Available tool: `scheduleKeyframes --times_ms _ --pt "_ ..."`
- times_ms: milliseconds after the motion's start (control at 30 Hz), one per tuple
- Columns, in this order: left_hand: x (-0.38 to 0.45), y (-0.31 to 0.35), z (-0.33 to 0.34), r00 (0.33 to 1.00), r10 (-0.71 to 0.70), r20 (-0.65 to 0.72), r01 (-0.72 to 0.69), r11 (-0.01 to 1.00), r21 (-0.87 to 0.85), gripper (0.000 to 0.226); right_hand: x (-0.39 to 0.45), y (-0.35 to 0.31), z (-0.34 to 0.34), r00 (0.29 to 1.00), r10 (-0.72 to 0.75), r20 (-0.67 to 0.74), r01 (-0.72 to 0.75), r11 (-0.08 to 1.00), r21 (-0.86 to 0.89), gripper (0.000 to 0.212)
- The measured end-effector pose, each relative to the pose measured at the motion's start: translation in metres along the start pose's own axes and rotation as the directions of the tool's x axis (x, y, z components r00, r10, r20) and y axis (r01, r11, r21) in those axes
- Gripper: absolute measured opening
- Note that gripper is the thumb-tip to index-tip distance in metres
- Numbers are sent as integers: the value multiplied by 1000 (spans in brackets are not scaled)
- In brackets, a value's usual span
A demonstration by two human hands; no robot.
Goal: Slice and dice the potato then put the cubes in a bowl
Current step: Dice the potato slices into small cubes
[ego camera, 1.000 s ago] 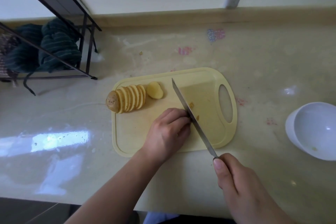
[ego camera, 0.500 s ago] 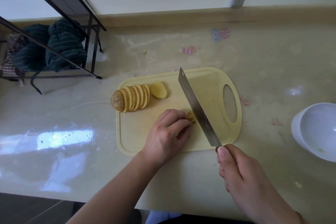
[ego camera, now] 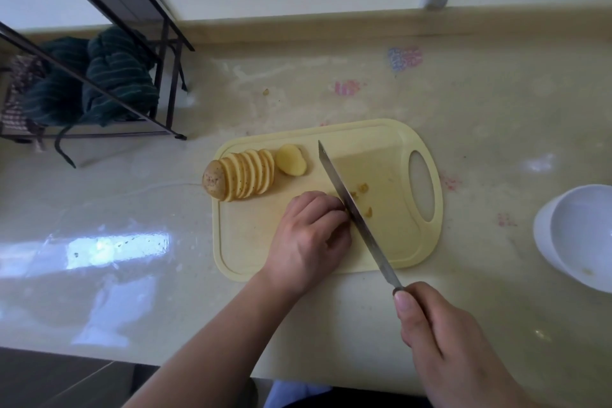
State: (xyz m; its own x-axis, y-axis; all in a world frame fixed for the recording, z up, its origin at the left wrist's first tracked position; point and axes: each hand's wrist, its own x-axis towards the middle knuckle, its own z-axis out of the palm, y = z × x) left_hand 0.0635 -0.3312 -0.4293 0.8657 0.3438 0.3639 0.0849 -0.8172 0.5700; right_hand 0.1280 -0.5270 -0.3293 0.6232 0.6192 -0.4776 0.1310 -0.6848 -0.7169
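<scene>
Knife beside left hand — on board

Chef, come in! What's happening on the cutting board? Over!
Right hand grips knife, blade down on board. Left hand curled over potato piece, hidden. Sliced potato waiting. Bowl holds one scrap. Nothing blocking.
</scene>
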Motion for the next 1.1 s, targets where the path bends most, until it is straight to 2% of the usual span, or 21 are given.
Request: scheduleKeyframes --times_ms 133,333,467,567,667,867,1100 --pt "1 -1 1 1000 -15 -6 15 1000 -21 5 -1 -1 4 1000 -10 -1 9 999 -32 45" --pt "3 -1 -1 1000 -10 6 10 999 -44 2 15 -7 13 998 -47 -42 46 999 -7 43" --pt "4 1 -4 999 -13 40 13 1000 6 7 22 1 11 998 -50 -38 51 998 44 46" --pt "3 0 -6 999 -10 53 9 1000 25 7 25 10 3 999 -12 32 7 990 141 52" --pt "6 -1 -6 996 50 75 -54 997 52 6 35 12 -7 996 47 82 -63 976 210 57" --pt "33 -5 3 986 123 117 -128 991 41 11 64 0 -28 984 103 148 -149 926 346 55" --pt "73 -14 14 988 132 76 -135 990 32 20 96 -9 -46 972 127 197 -210 847 488 56"
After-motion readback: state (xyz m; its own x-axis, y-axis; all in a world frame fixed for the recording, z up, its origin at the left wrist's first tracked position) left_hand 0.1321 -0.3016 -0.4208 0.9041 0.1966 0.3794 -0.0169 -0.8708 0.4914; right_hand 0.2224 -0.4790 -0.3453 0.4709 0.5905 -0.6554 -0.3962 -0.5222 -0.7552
